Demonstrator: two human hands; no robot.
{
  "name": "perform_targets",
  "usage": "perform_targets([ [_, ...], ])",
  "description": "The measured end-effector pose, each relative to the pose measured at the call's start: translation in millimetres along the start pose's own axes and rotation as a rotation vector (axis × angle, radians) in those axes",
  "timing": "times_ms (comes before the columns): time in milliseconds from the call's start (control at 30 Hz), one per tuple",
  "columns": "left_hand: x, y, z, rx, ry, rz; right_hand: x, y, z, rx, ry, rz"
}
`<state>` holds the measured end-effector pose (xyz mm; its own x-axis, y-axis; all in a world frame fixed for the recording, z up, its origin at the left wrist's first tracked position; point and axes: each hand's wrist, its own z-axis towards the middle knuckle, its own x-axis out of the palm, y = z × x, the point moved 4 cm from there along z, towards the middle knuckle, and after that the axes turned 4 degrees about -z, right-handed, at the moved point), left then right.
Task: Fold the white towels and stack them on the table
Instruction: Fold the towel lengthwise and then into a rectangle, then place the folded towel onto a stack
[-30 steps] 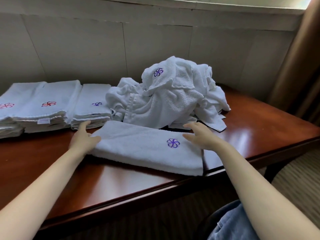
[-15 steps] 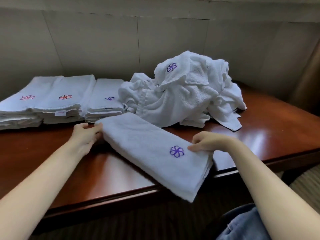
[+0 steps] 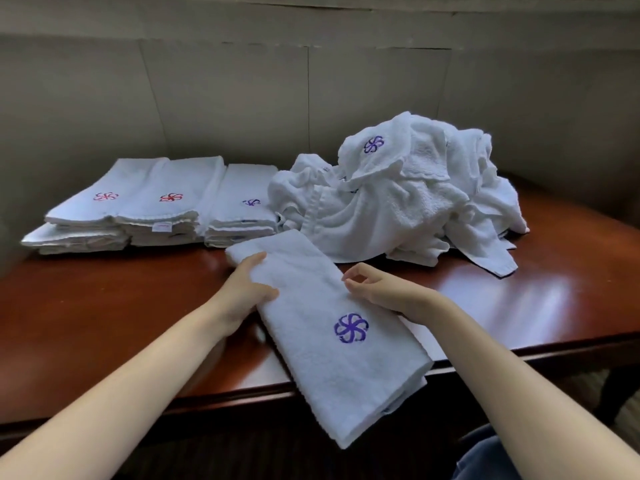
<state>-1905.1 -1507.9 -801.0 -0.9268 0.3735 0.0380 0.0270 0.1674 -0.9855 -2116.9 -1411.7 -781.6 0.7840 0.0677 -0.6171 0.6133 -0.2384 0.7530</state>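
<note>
A folded white towel (image 3: 311,344) with a purple flower logo lies slantwise on the brown table (image 3: 104,323); its near end hangs over the front edge. My left hand (image 3: 242,289) grips the towel's left edge near the far end, thumb on top. My right hand (image 3: 381,292) is at the towel's right edge with loosely curled fingers, its thumb and forefinger forming a ring with nothing in it. A heap of unfolded white towels (image 3: 398,209) is piled behind. Three stacks of folded towels stand at the back left: two with red logos (image 3: 104,209) (image 3: 169,206), one with a purple logo (image 3: 242,209).
A grey panelled wall (image 3: 225,98) runs close behind the table. The purple-logo stack almost touches the heap. Bare tabletop shows at the right (image 3: 554,289) and front left. My denim-clad knee (image 3: 485,459) is below the table's front edge.
The folded towel has swung from lying crosswise to pointing away from me, its near end now off the table edge. My right hand has slid from the logo end up along the right edge.
</note>
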Motion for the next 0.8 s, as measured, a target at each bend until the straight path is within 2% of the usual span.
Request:
perform_targets([
  [67, -5, -2, 1, -0.069, 0.050, -0.106, 7, 2, 5, -0.008, 0.086, 0.134],
  [133, -11, -5, 2, -0.089, 0.120, -0.093, 15, 5, 12, -0.025, 0.140, 0.321],
  [400, -31, -40, -3, 0.127, 0.266, 0.094, 37, 29, 42, -0.097, 0.181, 0.582],
  [533, -47, -67, -10, 0.232, 0.159, 0.289, 36, 48, 44, -0.209, 0.114, 0.516],
  [667, -58, -95, -18, 0.330, 0.059, 0.278, 24, 80, 42, -0.348, 0.008, 0.514],
  [800, -79, -141, -10, 0.335, 0.025, 0.278, -1, 129, 54, -0.438, -0.023, 0.487],
])
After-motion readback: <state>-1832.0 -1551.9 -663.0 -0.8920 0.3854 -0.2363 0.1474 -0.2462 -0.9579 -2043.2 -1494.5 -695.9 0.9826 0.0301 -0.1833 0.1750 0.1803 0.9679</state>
